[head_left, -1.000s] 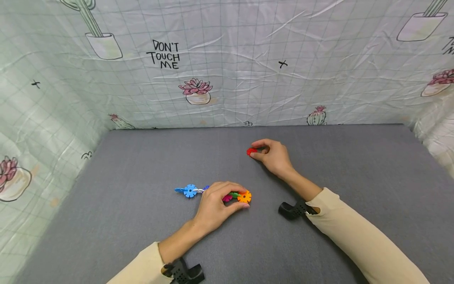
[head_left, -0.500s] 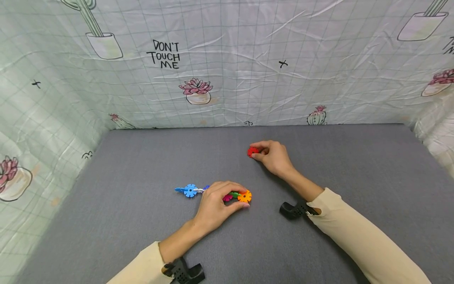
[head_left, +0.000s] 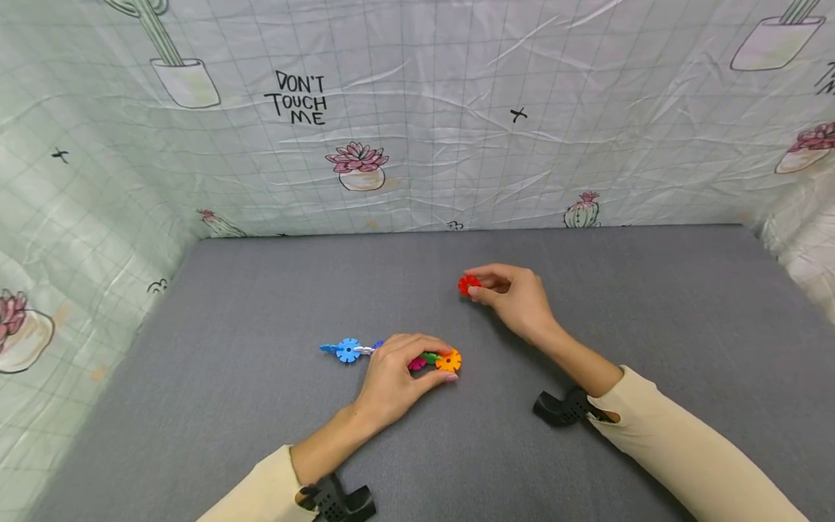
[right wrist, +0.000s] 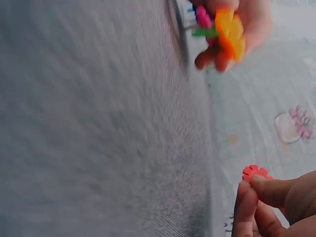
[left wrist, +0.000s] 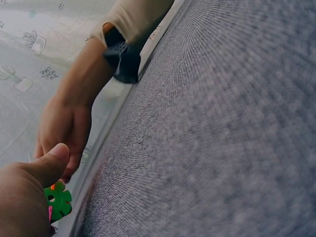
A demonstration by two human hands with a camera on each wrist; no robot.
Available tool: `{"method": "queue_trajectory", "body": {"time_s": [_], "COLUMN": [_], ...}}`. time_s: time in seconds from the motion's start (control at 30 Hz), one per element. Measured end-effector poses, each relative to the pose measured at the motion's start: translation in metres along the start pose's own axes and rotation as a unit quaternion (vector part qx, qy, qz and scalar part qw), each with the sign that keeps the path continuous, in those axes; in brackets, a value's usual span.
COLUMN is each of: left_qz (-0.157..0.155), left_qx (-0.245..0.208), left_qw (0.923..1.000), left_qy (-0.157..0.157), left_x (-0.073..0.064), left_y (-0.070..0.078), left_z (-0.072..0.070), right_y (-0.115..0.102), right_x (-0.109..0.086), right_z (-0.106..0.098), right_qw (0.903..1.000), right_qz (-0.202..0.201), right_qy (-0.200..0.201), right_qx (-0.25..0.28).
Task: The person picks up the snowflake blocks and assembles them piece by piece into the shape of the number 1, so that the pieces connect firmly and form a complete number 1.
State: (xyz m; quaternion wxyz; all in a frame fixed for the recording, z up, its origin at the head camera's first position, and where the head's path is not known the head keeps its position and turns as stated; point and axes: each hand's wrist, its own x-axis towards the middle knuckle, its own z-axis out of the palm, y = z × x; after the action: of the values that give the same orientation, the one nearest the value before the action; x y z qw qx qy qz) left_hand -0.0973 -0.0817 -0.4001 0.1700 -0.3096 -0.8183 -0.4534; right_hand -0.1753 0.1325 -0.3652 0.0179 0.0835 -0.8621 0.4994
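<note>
A chain of interlocking notched plastic discs lies across the table in the head view. It runs from a light blue disc (head_left: pixel 349 350) on the left to an orange disc (head_left: pixel 449 361) on the right. My left hand (head_left: pixel 393 377) covers its middle and holds the right end between thumb and fingers, with a magenta disc (head_left: pixel 416 364) and a green disc (left wrist: pixel 62 201) showing in its grasp. Farther back and right, my right hand (head_left: pixel 520 299) pinches a single red notched disc (right wrist: pixel 252 171) between thumb and fingers, apart from the chain.
The grey table (head_left: pixel 261 290) meets a patterned curtain (head_left: pixel 443 145) along its back edge, with more curtain at the left. Black wrist cameras (head_left: pixel 564 407) sit on both forearms, close over the tabletop.
My right hand has drawn slightly nearer and to the right with the red disc, which now shows more of its face. My left hand and the chain stay in place.
</note>
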Motion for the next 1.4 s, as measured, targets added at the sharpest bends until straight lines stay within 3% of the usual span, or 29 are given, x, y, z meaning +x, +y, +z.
{"method": "queue_trajectory", "body": {"time_s": [0.27, 0.7, 1.17, 1.4], "left_qz": [-0.006, -0.005, -0.006, -0.005], "left_qx": [0.001, 0.001, 0.002, 0.008], "left_qw": [1.0, 1.0, 1.0, 0.9999], "left_qy": [-0.002, -0.001, 0.003, 0.005], "left_x": [0.0, 0.001, 0.001, 0.001], "left_y": [0.001, 0.001, 0.002, 0.002], "left_z": [-0.001, -0.001, 0.0, 0.0], "right_y": [-0.009, -0.011, -0.008, -0.008], "right_x": [-0.027, -0.063, -0.081, -0.084], "right_z": [-0.013, -0.018, -0.009, -0.003], "right_qw": [0.996, 0.9898, 0.9824, 0.9849], "right_qz": [0.03, 0.031, 0.022, 0.005], "right_qy": [-0.041, -0.092, -0.119, -0.114], "right_qx": [0.073, 0.105, 0.142, 0.131]}}
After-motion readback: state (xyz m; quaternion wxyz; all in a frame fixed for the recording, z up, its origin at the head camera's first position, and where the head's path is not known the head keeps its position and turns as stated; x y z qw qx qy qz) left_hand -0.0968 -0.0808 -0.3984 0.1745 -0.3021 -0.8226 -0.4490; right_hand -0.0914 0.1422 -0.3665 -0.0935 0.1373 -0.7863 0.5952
